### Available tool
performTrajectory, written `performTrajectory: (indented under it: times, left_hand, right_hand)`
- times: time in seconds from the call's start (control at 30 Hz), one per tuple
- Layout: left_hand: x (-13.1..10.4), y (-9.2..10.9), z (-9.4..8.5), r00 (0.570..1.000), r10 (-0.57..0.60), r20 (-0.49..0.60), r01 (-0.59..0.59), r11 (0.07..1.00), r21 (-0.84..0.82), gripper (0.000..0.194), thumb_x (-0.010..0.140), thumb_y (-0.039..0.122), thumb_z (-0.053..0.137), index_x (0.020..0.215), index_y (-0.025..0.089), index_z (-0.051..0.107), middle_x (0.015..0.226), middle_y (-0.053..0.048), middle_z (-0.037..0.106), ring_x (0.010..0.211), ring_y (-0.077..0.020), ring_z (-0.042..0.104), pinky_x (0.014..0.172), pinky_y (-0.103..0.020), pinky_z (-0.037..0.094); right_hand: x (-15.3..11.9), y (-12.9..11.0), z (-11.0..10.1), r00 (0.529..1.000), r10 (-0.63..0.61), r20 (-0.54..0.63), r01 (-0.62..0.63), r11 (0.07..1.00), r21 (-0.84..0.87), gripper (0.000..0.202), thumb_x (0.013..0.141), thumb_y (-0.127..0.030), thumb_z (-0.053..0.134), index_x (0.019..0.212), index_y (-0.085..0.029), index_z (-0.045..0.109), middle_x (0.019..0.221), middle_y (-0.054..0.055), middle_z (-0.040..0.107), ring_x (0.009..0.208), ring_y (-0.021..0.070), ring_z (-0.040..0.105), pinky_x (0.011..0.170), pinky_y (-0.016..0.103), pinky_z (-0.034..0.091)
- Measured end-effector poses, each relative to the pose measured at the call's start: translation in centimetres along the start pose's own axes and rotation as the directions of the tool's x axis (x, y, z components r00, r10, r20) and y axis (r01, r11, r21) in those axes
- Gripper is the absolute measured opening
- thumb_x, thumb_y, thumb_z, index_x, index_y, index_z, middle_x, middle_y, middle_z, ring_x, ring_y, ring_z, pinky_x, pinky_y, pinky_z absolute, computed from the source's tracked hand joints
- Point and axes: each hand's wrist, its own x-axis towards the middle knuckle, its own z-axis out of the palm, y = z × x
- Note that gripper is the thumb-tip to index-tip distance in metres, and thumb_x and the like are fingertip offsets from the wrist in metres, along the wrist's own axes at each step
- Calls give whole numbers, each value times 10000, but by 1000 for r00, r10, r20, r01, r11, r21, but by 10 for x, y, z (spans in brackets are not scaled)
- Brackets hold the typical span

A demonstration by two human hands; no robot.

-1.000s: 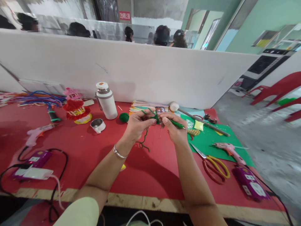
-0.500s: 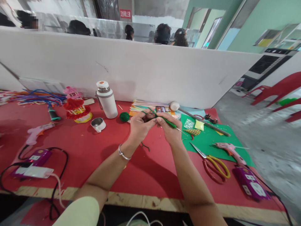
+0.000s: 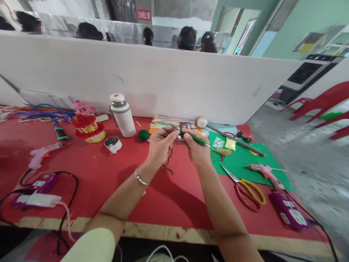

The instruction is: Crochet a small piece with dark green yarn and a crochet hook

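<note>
My right hand (image 3: 198,153) grips a crochet hook (image 3: 199,139) by its green handle, with the hook's thin metal end sticking out to the right. Facing it, my left hand (image 3: 159,147) pinches dark green yarn (image 3: 169,157), whose loose tail hangs down onto the red table top. The two hands are close together at the hook's working end, and the stitches there are mostly hidden by the fingers. Just left of my left hand sits a green yarn ball (image 3: 143,135). A phone (image 3: 185,125) lies behind the hands.
To the left stand a white thermos (image 3: 123,118), a metal-lined cup (image 3: 112,144) and a red fringed craft piece (image 3: 86,123). Scissors (image 3: 245,189) and a pink glue gun (image 3: 268,171) lie right, near a purple power strip (image 3: 289,211). A white partition (image 3: 163,83) rises behind.
My hands have drawn slightly apart, and the hanging yarn tail shows more below my left hand. The view has shifted a little. Both hands keep their hold.
</note>
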Motion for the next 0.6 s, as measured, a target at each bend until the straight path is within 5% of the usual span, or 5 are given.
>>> performTrajectory:
  times: [0.13, 0.33, 0.6]
  left_hand:
    - [4, -1, -5, 1000, -9, 11, 9, 1000, 21, 320, 621, 319, 966, 835, 139, 809, 621, 28, 629, 424, -16, 406, 384, -194, 257]
    - [8, 2, -11, 999, -29, -38, 27, 997, -69, 323, 540, 257, 998, 667, 149, 721, 646, 9, 676, 453, -23, 463, 397, -174, 297]
    - [8, 0, -12, 995, -97, -26, 93, 985, -144, 377, 518, 276, 1013, 669, 157, 689, 558, 41, 592, 429, -23, 441, 363, -160, 198]
  right_hand:
    - [0, -4, -2, 997, -29, 72, 32, 999, -38, 181, 788, -398, 900, 941, -303, 873, 807, -5, 772, 653, 127, 602, 640, 298, 525]
    - [2, -8, -8, 979, 172, 109, -183, 978, 99, 321, 700, -339, 955, 998, -286, 850, 848, -12, 793, 633, 102, 626, 579, 247, 533]
    - [9, -10, -13, 948, 314, 46, -317, 928, 198, 324, 559, -311, 1016, 804, -233, 820, 686, -20, 773, 581, 100, 695, 457, 166, 497]
